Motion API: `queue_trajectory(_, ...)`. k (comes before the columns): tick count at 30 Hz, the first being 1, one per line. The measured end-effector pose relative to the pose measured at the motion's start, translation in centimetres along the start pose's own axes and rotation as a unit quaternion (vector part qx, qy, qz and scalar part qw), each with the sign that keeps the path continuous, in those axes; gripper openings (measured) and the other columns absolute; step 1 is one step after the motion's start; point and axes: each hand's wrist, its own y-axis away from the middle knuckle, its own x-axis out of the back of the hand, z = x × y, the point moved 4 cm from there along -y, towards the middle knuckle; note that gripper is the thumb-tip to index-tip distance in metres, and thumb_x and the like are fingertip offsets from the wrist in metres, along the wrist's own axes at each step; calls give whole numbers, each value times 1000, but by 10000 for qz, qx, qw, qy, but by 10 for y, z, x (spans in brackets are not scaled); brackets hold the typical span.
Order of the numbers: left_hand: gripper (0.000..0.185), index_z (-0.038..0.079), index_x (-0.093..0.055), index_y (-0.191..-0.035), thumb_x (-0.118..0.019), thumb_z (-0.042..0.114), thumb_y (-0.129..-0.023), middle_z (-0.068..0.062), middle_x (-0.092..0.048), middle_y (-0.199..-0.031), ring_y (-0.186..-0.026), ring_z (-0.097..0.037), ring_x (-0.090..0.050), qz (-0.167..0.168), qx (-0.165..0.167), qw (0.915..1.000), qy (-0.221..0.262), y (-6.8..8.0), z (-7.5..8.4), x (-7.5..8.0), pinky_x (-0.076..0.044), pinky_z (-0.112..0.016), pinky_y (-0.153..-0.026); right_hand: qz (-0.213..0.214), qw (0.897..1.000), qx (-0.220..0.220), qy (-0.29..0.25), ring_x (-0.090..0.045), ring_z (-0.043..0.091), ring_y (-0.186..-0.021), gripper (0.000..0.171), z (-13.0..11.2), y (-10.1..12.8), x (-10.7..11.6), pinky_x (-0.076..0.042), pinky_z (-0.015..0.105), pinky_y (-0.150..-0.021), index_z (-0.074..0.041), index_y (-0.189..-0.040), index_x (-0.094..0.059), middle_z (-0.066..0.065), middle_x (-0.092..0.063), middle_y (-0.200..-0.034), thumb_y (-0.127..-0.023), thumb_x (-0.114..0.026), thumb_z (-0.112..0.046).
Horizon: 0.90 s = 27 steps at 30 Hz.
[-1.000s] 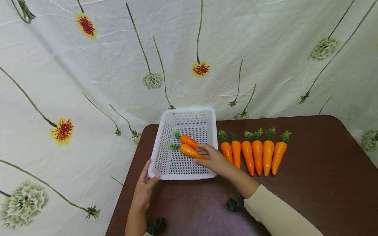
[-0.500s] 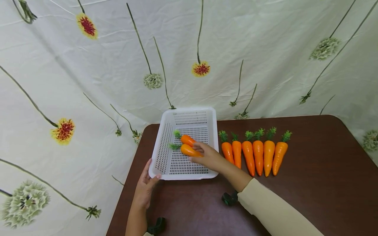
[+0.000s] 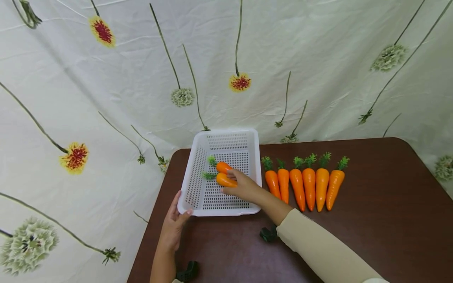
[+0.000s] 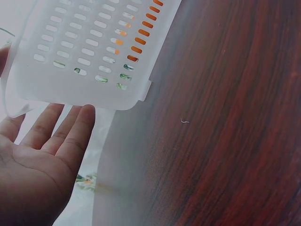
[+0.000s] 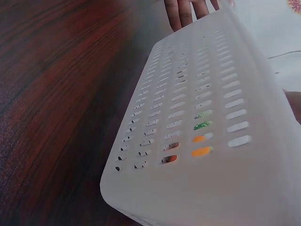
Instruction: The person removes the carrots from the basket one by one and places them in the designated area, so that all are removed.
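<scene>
A white slotted basket [image 3: 226,212] stands at the table's far left, and two orange carrots with green tops lie in it. My right hand [image 3: 242,186] grips the nearer carrot [image 3: 224,180], thumb below and fingers over it. The other carrot [image 3: 223,167] lies just behind, free. My left hand [image 3: 174,222] rests with straight fingers against the basket's near left corner, thumb on the rim. In the left wrist view its palm [image 4: 42,155] is open below the basket wall [image 4: 89,47]. The right wrist view shows the basket wall [image 5: 197,108], with orange showing through its slots.
Several more carrots [image 3: 308,184] lie in a row, tips toward me, just right of the basket on the dark brown table [image 3: 371,204]. A flowered white cloth [image 3: 106,98] hangs behind and to the left of the table. The table's left edge runs close to the basket.
My right hand has slid left, farther over the nearer carrot, and the forearm followed. The carrots' green tops, the basket and the left hand stay where they were.
</scene>
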Motion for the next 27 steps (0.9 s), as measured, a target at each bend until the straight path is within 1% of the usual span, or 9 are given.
queue_trajectory(4,80,27,-21,-162,-65,8,-97,-14,-35,-162,-131,-13,-56,3,33,10000,-33,-1,0,0,-49,-13,-95,-6,10000,-49,22,-47,29,-141,80,0,-4,-2,-37,47,-119,-6,-153,-39,11,-51,-152,-89,-76,-38)
queue_trajectory(10,80,35,-24,-161,-64,8,-98,-9,-37,-162,-136,-20,-53,35,170,9998,-82,0,0,0,-48,-13,-95,-52,9997,-126,185,-48,29,-140,85,2,-9,-5,-37,49,-118,-6,-154,-37,9,-50,-153,-87,-77,-41)
queue_trajectory(14,80,35,-23,-161,-65,10,-98,-7,-38,-162,-137,-22,-52,32,190,9997,-115,0,-1,1,-48,-13,-95,-91,9993,-188,299,-47,31,-140,88,3,-14,-8,-35,51,-119,-7,-155,-35,10,-49,-153,-86,-79,-41)
queue_trajectory(17,80,34,-23,-161,-64,9,-98,-7,-38,-161,-137,-20,-53,16,183,9998,-75,0,-1,1,-48,-13,-96,-152,9987,-277,393,-46,30,-141,92,5,-17,-10,-34,50,-120,-8,-155,-35,10,-48,-154,-84,-81,-43)
queue_trajectory(23,80,32,-22,-161,-63,5,-98,-10,-36,-162,-130,-9,-56,-45,121,9999,28,2,1,1,-49,-13,-96,-282,9961,-466,692,-46,28,-141,97,9,-23,-13,-36,49,-119,-10,-156,-35,8,-45,-157,-80,-83,-48)
queue_trajectory(25,80,33,-22,-161,-62,5,-98,-11,-35,-163,-130,-7,-55,-69,100,9999,36,2,2,0,-48,-13,-96,-317,9953,-527,751,-46,27,-141,97,10,-24,-14,-36,50,-118,-10,-156,-34,7,-43,-158,-81,-83,-47)
queue_trajectory(27,80,33,-22,-161,-61,4,-98,-11,-35,-163,-131,-8,-54,-99,94,9999,36,3,2,0,-48,-13,-97,-336,9947,-575,780,-46,27,-141,98,12,-25,-14,-36,50,-118,-11,-157,-34,6,-42,-159,-81,-83,-47)
